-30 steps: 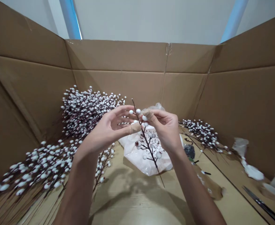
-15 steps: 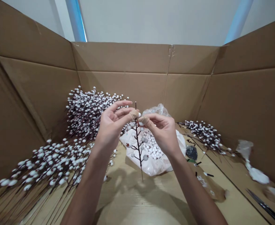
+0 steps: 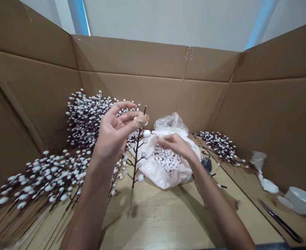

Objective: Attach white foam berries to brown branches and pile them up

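My left hand [image 3: 116, 128] pinches a dark artificial berry branch [image 3: 136, 156] near its top, with beige tape around the thumb. The branch hangs upright, and white berries sit on several of its side twigs. My right hand [image 3: 176, 144] is over an opened white plastic bag [image 3: 155, 173] full of loose white berries [image 3: 168, 159]. Its fingers are drawn together at the far left part of the pile. Whatever lies between those fingertips is hidden.
Finished-looking berry branches [image 3: 85, 118] are heaped at the left, more berry sprays [image 3: 218, 144] at the right. Tweezers [image 3: 280, 220], a white bowl [image 3: 301, 199] and a small dark bag [image 3: 206, 164] lie on the right. Cardboard walls [image 3: 132, 55] enclose the table.
My right hand has left the branch and moved down to the berries in the bag. My left hand, still pinching the branch, has shifted slightly left. The view has turned a little.
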The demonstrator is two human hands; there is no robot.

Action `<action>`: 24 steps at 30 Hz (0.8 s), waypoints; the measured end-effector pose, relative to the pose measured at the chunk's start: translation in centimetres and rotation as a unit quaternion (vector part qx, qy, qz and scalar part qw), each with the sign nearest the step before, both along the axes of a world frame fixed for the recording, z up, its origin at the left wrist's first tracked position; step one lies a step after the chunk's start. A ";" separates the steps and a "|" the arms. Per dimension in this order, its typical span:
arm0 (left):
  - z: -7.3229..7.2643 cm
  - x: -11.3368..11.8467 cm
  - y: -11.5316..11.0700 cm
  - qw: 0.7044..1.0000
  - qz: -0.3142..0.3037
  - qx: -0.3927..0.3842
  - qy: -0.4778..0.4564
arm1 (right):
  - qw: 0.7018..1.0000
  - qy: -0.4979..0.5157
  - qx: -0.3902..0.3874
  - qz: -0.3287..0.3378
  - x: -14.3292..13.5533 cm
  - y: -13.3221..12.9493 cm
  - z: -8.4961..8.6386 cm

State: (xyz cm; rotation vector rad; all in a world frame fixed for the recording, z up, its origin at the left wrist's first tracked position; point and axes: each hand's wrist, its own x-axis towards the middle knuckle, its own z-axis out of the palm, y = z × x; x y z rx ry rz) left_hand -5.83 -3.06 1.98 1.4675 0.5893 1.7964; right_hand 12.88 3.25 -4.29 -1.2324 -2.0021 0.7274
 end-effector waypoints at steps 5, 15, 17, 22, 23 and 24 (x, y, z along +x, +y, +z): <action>0.0 -0.1 -0.4 0.999 -0.035 -0.017 0.014 | 0.994 -0.093 -0.030 -0.052 -0.4 3.9 -5.9; -0.1 0.2 -0.6 0.998 -0.050 -0.017 0.021 | 0.993 -0.118 0.003 -0.005 -0.7 5.7 -8.6; -0.1 0.3 -0.6 0.998 -0.052 -0.022 0.025 | 0.994 -0.110 0.013 0.008 -0.6 6.0 -8.9; 0.0 0.4 -0.7 0.997 -0.070 -0.026 0.031 | 0.997 -0.075 0.031 0.020 -0.2 6.2 -8.9; 0.0 0.4 -0.7 0.997 -0.071 -0.027 0.030 | 0.997 -0.063 0.034 0.019 0.0 6.2 -8.7; 0.1 0.4 -0.7 0.997 -0.069 -0.029 0.027 | 0.998 -0.048 0.037 0.018 0.1 6.0 -8.4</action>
